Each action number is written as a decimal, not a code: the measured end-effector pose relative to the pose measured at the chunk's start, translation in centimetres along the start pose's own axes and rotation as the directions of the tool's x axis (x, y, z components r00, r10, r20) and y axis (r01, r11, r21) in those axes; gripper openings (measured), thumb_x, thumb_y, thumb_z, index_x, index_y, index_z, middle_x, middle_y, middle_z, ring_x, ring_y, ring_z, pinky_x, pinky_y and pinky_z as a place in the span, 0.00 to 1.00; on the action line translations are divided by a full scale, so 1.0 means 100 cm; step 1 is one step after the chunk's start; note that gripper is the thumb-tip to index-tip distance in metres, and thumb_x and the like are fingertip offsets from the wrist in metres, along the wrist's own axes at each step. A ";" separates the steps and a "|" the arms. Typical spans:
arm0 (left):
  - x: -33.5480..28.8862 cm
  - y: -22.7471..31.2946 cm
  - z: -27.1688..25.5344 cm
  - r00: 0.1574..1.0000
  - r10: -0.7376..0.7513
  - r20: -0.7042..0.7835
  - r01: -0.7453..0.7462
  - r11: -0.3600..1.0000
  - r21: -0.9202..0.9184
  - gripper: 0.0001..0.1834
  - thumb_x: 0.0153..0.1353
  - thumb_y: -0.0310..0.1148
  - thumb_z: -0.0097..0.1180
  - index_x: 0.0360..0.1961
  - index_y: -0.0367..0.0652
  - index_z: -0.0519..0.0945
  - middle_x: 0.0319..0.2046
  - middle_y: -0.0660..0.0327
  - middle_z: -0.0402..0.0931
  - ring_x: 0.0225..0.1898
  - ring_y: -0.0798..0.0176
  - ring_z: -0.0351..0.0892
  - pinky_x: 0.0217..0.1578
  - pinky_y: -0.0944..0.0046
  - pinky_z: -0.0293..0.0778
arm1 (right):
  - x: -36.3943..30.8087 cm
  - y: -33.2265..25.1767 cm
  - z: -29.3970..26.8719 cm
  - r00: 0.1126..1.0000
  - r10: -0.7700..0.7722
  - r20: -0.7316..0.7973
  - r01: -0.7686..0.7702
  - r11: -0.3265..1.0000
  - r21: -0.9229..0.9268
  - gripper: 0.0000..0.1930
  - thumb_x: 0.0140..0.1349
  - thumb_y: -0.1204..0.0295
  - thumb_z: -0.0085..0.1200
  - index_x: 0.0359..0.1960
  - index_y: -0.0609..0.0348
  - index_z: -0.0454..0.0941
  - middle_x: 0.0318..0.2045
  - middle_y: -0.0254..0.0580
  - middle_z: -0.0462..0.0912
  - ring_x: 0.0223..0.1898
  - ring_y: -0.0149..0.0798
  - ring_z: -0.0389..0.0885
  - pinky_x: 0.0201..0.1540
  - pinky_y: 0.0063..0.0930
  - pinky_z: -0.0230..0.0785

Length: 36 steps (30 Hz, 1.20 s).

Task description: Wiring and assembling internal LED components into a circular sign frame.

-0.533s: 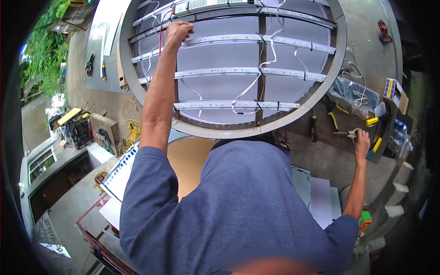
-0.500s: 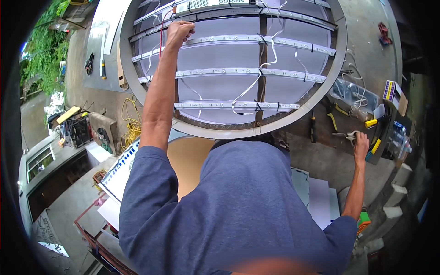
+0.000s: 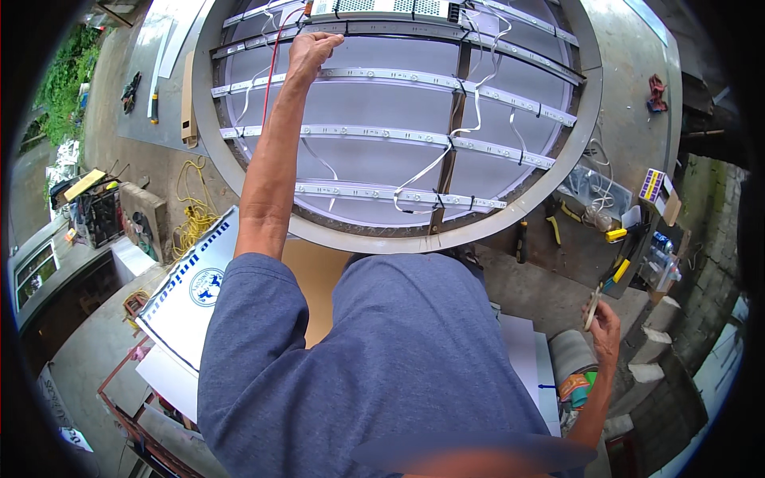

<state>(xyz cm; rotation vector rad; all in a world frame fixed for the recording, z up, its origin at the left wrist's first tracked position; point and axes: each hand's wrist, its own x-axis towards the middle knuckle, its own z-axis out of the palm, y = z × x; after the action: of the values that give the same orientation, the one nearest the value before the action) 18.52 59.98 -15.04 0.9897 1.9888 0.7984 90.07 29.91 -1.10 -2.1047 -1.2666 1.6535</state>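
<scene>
My left hand (image 3: 309,57) reaches over a round light box (image 3: 239,179), its fingers pinched at the long metal bar below the power supply (image 3: 390,9). A black cable tie (image 3: 344,29) shows at the fingertips; whether they grip its end is hidden. Rows of white LED strips (image 3: 374,191) cross the box, joined by thin white wires (image 3: 478,107). A red wire (image 3: 271,76) passes behind my left forearm. At the right, away from the box, my right hand (image 3: 607,328) is closed around light-handled scissors (image 3: 591,307), which are held up off the bench.
Right of the box lie a screwdriver (image 3: 522,243), yellow-handled pliers (image 3: 555,229), a bagged clear sheet (image 3: 594,191) and a small carton (image 3: 653,187). A yellow cord (image 3: 195,231) is heaped at the left, near a printed white sheet (image 3: 179,299). Concrete blocks (image 3: 649,344) stand far right.
My right hand has lifted the scissors off the bench and drawn them nearer to me. My left hand stays pinched by the bar. The whole view has shifted slightly.
</scene>
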 end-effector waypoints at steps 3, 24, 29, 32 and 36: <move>0.002 -0.009 0.002 0.999 -0.020 -0.034 0.017 0.997 -0.071 0.12 0.57 0.38 0.68 0.39 0.43 0.88 0.20 0.70 0.73 0.19 0.78 0.64 0.18 0.71 0.55 | 0.024 -0.105 0.049 0.982 -0.159 0.100 0.142 0.977 0.158 0.18 0.64 0.76 0.55 0.55 0.69 0.74 0.40 0.44 0.83 0.41 0.38 0.85 0.41 0.26 0.78; -0.004 -0.012 0.010 0.990 -0.121 -0.066 0.098 0.954 -0.282 0.09 0.53 0.33 0.68 0.32 0.40 0.89 0.24 0.64 0.82 0.23 0.73 0.75 0.26 0.69 0.71 | 0.333 -0.405 0.293 0.621 -0.131 0.772 0.061 0.991 0.119 0.17 0.69 0.62 0.55 0.36 0.69 0.78 0.19 0.41 0.82 0.14 0.24 0.79 0.10 0.09 0.64; -0.007 -0.005 0.014 0.993 -0.065 -0.094 0.036 0.959 -0.280 0.12 0.57 0.32 0.66 0.37 0.34 0.87 0.20 0.69 0.75 0.21 0.77 0.66 0.21 0.74 0.60 | 0.349 -0.405 0.300 0.597 -0.152 0.787 0.095 0.988 0.119 0.19 0.69 0.60 0.56 0.36 0.69 0.79 0.19 0.41 0.82 0.13 0.24 0.77 0.08 0.10 0.61; -0.004 -0.011 0.014 0.993 -0.052 -0.107 0.021 0.961 -0.275 0.11 0.57 0.31 0.66 0.38 0.34 0.87 0.21 0.69 0.75 0.21 0.77 0.65 0.20 0.75 0.59 | 0.355 -0.407 0.299 0.559 -0.133 0.818 0.087 0.991 0.102 0.16 0.68 0.62 0.58 0.41 0.68 0.79 0.22 0.37 0.81 0.17 0.24 0.78 0.12 0.08 0.62; -0.004 -0.011 0.014 0.995 -0.053 -0.087 0.028 0.963 -0.268 0.12 0.58 0.30 0.65 0.41 0.35 0.87 0.21 0.70 0.75 0.21 0.78 0.65 0.21 0.74 0.58 | 0.358 -0.404 0.302 0.594 -0.111 0.797 0.087 0.993 0.073 0.17 0.67 0.62 0.60 0.41 0.68 0.79 0.22 0.37 0.81 0.17 0.23 0.79 0.12 0.07 0.64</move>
<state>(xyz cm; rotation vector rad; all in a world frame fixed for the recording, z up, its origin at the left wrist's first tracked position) 19.43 59.39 -16.52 0.7639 1.9101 1.0745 44.32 69.72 -13.30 -1.1788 -1.4885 2.6760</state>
